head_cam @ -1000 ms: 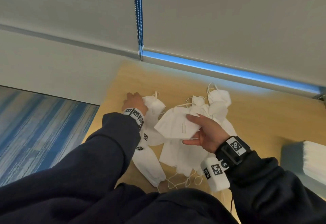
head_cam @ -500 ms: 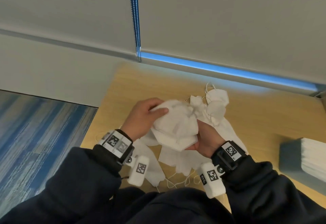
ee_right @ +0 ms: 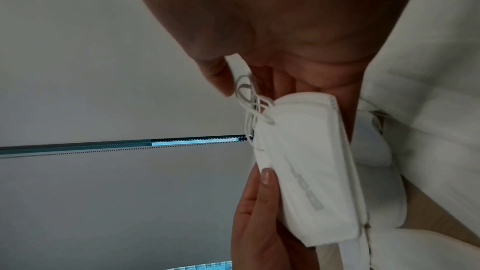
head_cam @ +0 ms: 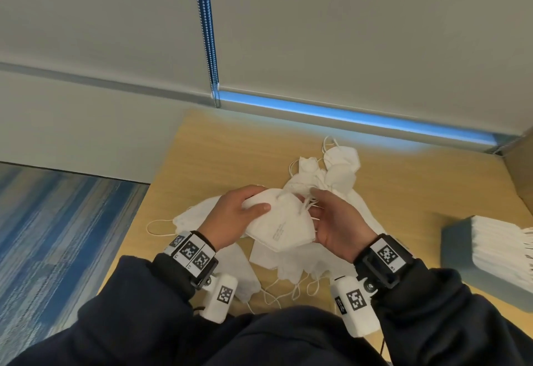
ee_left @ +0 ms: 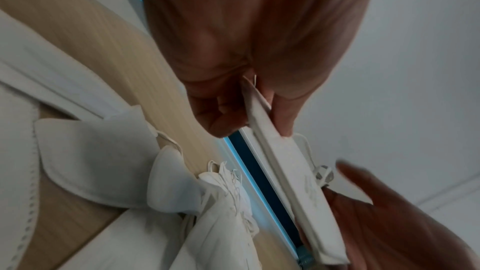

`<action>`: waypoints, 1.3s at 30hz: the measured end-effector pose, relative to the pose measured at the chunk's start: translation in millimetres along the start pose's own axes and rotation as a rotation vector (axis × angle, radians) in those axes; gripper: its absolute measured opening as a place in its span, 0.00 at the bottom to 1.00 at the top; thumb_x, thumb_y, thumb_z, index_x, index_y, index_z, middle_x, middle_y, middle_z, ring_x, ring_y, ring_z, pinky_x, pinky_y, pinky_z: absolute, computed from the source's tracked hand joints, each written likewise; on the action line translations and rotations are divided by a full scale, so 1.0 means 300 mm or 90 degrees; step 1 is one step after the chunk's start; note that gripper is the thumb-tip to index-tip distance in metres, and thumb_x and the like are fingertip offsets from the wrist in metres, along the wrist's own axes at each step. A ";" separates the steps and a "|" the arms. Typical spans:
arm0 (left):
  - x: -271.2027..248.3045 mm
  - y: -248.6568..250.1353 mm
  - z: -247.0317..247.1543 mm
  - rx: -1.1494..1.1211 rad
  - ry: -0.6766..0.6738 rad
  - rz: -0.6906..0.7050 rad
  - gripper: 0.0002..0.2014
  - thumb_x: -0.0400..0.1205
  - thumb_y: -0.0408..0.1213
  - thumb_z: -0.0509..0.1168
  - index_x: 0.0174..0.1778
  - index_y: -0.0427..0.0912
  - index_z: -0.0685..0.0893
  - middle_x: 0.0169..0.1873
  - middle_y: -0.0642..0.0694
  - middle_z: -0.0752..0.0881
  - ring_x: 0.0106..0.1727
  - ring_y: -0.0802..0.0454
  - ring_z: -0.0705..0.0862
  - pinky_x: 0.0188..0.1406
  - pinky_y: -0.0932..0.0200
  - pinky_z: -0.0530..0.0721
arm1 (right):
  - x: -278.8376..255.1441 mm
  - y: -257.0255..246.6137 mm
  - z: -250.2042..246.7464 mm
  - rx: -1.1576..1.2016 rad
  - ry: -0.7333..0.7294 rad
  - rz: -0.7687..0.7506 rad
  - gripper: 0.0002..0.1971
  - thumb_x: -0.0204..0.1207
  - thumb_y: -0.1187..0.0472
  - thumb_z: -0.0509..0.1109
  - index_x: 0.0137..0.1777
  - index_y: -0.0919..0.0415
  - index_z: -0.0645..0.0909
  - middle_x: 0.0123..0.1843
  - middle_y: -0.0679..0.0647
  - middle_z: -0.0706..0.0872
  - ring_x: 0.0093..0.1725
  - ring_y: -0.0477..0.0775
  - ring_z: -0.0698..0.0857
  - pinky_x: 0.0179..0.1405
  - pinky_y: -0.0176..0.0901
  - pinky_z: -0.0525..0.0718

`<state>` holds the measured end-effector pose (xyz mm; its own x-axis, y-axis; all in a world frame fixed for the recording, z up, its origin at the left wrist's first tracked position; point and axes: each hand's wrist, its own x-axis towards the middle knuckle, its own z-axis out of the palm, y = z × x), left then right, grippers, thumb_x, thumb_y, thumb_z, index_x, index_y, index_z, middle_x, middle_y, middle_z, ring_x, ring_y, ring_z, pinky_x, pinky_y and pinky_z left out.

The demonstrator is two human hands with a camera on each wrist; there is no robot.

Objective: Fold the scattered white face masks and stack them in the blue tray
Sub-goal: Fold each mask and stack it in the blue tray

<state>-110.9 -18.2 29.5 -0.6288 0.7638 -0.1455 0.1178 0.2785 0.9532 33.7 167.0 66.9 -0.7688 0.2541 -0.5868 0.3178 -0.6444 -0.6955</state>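
Observation:
A white face mask [head_cam: 278,223], folded flat in half, is held above the wooden table [head_cam: 219,158] between both hands. My left hand [head_cam: 255,202] pinches its left end, thumb on top; the left wrist view shows the mask [ee_left: 293,182] edge-on between thumb and fingers. My right hand [head_cam: 315,207] grips the right end, where the ear loops [ee_right: 252,100] bunch up against the mask [ee_right: 306,161]. Several loose masks [head_cam: 334,175] lie in a pile under and behind the hands. The blue tray [head_cam: 461,261] at the right edge holds a stack of folded masks [head_cam: 501,247].
A grey wall with a blue-lit strip [head_cam: 346,111] runs along the table's far edge, and a bead cord [head_cam: 209,33] hangs down it. Blue carpet [head_cam: 57,235] lies beyond the table's left edge. Ear loops [head_cam: 285,290] trail near the front edge.
My left hand has come back from the far-left mask on the table and joined the right hand. The mask between them now lies folded flat.

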 end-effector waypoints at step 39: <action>0.293 0.512 1.281 0.373 -0.227 0.531 0.13 0.85 0.43 0.65 0.58 0.41 0.90 0.51 0.46 0.90 0.53 0.43 0.86 0.54 0.49 0.84 | -0.775 -0.291 -1.249 -0.209 0.454 -0.276 0.07 0.75 0.73 0.76 0.41 0.61 0.84 0.42 0.62 0.87 0.42 0.57 0.84 0.44 0.48 0.83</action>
<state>147.3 315.4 61.2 0.0690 0.9407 0.3322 0.8143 -0.2455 0.5260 392.8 434.4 108.6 -0.3650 0.8855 -0.2874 0.3072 -0.1769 -0.9351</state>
